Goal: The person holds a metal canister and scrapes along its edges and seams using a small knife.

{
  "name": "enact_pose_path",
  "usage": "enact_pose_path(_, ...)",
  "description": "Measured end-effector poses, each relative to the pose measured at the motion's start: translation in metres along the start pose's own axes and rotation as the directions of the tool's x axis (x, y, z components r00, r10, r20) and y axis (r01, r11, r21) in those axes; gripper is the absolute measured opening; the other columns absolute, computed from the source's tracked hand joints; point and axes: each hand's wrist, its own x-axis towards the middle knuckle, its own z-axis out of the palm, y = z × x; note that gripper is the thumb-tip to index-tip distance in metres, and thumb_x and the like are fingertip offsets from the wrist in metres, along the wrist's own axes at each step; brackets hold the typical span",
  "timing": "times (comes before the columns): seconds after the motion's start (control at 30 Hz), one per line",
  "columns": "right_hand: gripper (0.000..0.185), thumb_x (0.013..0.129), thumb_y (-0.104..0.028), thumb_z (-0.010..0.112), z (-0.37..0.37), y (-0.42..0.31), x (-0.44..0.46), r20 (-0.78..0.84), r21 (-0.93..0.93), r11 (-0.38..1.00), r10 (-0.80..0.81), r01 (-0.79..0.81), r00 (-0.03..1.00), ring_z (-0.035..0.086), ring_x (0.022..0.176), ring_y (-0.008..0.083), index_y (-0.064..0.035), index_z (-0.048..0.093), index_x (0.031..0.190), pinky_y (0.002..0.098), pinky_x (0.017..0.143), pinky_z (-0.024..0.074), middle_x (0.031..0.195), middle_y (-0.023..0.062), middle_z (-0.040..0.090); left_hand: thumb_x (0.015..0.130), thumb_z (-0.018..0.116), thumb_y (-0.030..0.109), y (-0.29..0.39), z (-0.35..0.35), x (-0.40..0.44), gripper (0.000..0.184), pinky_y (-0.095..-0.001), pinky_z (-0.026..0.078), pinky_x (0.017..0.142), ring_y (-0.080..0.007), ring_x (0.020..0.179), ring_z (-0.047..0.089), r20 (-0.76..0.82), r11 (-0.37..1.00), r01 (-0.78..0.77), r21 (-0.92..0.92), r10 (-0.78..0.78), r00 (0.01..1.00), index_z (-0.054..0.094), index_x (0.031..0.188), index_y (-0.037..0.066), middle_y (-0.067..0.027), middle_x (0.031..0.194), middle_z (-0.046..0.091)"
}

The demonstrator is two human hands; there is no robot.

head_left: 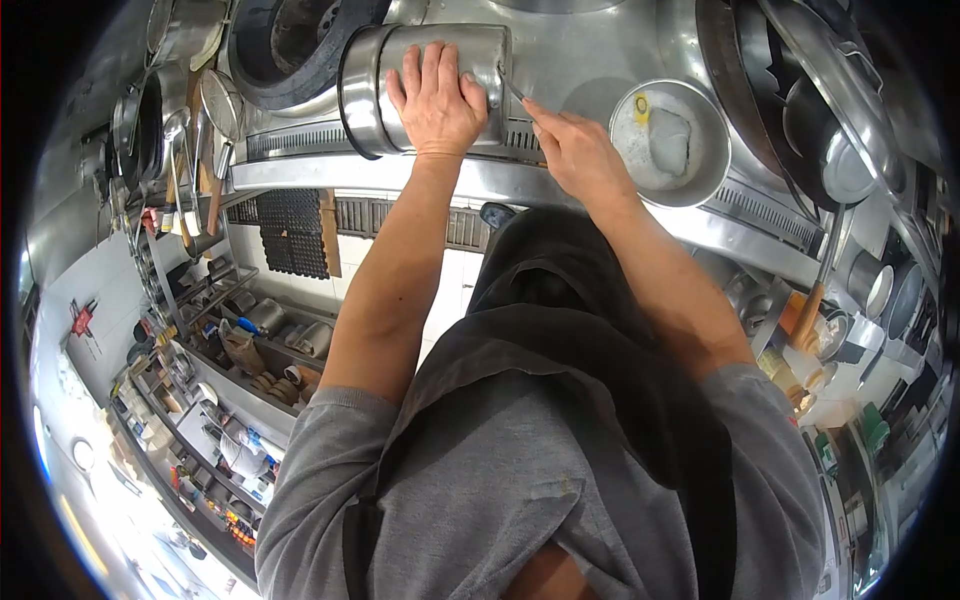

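A shiny steel pot point(400, 75) lies on its side on the metal counter. My left hand point(438, 105) rests on the pot's curved wall, fingers spread and laid flat. To the right, my right hand point(582, 150) is closed around a thin metal tool point(514, 90) whose kind I cannot make out. Its narrow end meets the pot near the right end; the rest is hidden in my fist. Beside my right hand stands a round metal bowl point(722, 150) with foamy liquid, a pale sponge-like pad point(668, 140) and a small yellow piece point(641, 107) in it.
A dark round burner ring point(290, 50) sits left of the pot. Large woks and lids point(840, 90) crowd the right side. Strainers and ladles point(222, 105) hang at left. The counter's rounded steel edge point(300, 174) runs before me, with shelves of kitchenware point(260, 350) below left.
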Motion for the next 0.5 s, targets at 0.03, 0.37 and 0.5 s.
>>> enact_pose_path(0.03, 0.035, 0.1, -0.014, 0.055, 0.0, -0.001, 0.001, 0.015, -0.003, 1.0, 0.008, -0.008, 1.0, 0.067, 0.091, 0.0433, -0.0088, 0.066, 0.133, 0.0511, 0.082, 0.0522, 0.097, 0.0224, 0.071, 0.087, 0.057, 0.025, -0.002, 0.002, 0.0, 0.04, -0.0595, 0.03, 0.111, -0.0332, 0.132, 0.051, -0.01, 1.0, -0.008, -0.007, 0.008, 1.0, 0.063, 0.123, 0.01, -0.0043, 0.133, 0.062)
enact_pose_path(0.37, 0.036, 0.101, -0.024, 0.055, -0.003, 0.024, 0.026, -0.073, -0.032, 0.976, 0.214, -0.217, 0.974, 0.065, 0.1, 0.046, -0.012, 0.066, 0.133, 0.052, 0.09, 0.0513, 0.105, 0.026, 0.07, 0.086, 0.058, 0.026, -0.001, 0.001, -0.005, 0.043, -0.0614, 0.028, 0.112, -0.0352, 0.133, 0.049, 0.008, 1.0, -0.002, -0.002, 0.002, 1.0, 0.062, 0.126, 0.009, -0.006, 0.133, 0.06)
enact_pose_path(0.5, 0.036, 0.101, -0.023, 0.056, 0.011, 0.052, -0.007, -0.062, -0.07, 0.953, 0.291, -0.295, 0.955, 0.065, 0.102, 0.045, -0.0108, 0.066, 0.133, 0.0516, 0.09, 0.0515, 0.108, 0.0252, 0.07, 0.086, 0.058, 0.024, 0.001, -0.005, 0.0, 0.041, -0.0606, 0.03, 0.112, -0.0352, 0.133, 0.049, 0.016, 1.0, -0.005, -0.012, 0.005, 1.0, 0.061, 0.124, 0.009, -0.006, 0.134, 0.059)
